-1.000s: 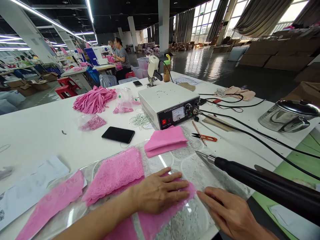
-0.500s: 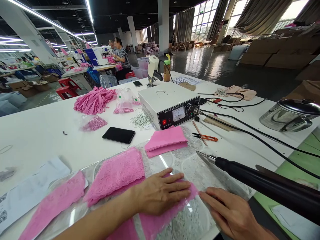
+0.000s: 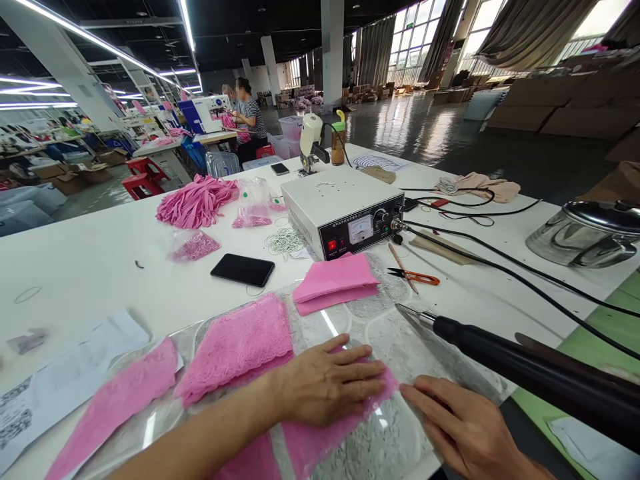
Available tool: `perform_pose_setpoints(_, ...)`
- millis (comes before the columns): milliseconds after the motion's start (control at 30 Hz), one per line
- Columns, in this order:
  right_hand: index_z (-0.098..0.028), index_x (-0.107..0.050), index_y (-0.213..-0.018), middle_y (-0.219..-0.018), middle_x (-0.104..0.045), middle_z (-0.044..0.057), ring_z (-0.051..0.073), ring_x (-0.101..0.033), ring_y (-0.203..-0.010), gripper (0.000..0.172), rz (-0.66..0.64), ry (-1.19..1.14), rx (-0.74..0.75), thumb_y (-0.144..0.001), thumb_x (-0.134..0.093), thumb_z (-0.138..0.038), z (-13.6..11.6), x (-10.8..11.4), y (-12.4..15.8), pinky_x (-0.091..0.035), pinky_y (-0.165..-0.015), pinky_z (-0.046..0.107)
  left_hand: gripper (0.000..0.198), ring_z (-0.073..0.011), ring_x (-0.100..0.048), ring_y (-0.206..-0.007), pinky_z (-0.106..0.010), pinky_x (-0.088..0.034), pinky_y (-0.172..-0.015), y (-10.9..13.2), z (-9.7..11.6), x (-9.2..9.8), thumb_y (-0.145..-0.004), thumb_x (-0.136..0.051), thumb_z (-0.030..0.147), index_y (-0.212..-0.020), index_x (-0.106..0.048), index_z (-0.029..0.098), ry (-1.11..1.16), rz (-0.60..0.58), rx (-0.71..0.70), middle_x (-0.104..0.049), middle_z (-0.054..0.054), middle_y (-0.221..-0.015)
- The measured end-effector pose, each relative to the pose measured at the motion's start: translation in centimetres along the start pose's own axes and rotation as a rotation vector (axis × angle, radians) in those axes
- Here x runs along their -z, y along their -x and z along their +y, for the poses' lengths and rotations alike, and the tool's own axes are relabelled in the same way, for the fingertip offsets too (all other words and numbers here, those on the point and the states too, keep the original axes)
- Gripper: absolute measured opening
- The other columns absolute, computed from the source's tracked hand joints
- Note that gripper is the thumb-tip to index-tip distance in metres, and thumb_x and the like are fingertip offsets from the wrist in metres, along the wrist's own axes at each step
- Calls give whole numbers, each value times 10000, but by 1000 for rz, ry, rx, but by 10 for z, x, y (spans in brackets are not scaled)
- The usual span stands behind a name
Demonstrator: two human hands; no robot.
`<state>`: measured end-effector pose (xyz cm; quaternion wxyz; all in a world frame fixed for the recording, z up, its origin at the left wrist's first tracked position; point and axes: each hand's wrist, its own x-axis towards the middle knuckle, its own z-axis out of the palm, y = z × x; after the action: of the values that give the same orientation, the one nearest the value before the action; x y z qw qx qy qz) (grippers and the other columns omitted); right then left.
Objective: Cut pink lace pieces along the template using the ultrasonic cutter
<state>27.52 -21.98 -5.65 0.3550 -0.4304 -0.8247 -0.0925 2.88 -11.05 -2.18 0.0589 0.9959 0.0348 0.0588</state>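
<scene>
My left hand (image 3: 327,380) lies flat, fingers spread, on a thin pink fabric piece (image 3: 310,443) over a clear plastic sheet (image 3: 385,437). At the right-hand corner of that fabric, my right hand (image 3: 463,420) is closed, with thumb and forefinger at its tip. Just beyond the right hand, a black-handled tool (image 3: 500,347) with a pointed metal tip slants in from the right edge. A stack of pink lace pieces (image 3: 240,343) lies left of my left hand. Folded pink fabric (image 3: 336,283) sits beyond it. A pink piece on a paper pattern (image 3: 120,407) is at far left.
A control box (image 3: 345,207) with a lit red switch stands mid-table. Orange thread snips (image 3: 417,277), black cables (image 3: 490,263) and a steel pot (image 3: 583,233) are on the right. A phone (image 3: 243,269) and pink strips (image 3: 197,201) lie left. Co-workers sit behind.
The whole view has shifted slightly, so things appear a little further right. Both hands keep their places on the pink fabric piece.
</scene>
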Motion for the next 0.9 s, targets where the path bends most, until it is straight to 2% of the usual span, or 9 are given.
perform_pose_setpoints(233,-156,-691,-1057,-890,-714,79,151,-701,-803,334,15,9,13,-872,-441,-34,0,0,0,-544,-680,212,404,-215,-389,-1376,-431,-236,-1171,1,0,-2,-1027,-359,363,-1356,-483,163,-26,14,-15,-502,-41,-1432)
perform_pose_setpoints(433,-166,-672,-1122,-868,-694,71,134,-695,-768,385,-70,-5,5,-892,-395,-28,-2,1,-3,-537,-629,191,406,-219,-391,-1371,-429,-189,-1183,0,1,-1,-1037,-325,362,-1357,-478,164,-42,5,-17,-493,-28,-1440)
perform_pose_setpoints(733,-178,-681,-1092,-873,-699,71,136,-698,-757,362,-17,-31,-15,-879,-421,-44,-2,1,-6,-560,-642,190,406,-218,-394,-1372,-433,-206,-1177,1,1,-1,-1030,-338,368,-1368,-473,188,-19,-23,-1,-477,-33,-1453)
perform_pose_setpoints(833,-190,-682,-1072,-918,-718,72,165,-716,-808,301,33,-78,-93,-893,-460,-94,-2,3,-1,-584,-693,211,399,-217,-394,-1374,-429,-213,-1174,1,2,-1,-1028,-346,368,-1360,-480,192,-23,-10,-4,-486,-38,-1446)
perform_pose_setpoints(900,-202,-673,-1034,-898,-731,54,171,-726,-764,218,79,-147,-259,-905,-507,-145,-1,6,5,-596,-667,202,395,-219,-397,-1372,-428,-218,-1172,1,2,-1,-1029,-343,367,-1350,-490,190,-23,-10,-4,-489,-38,-1444)
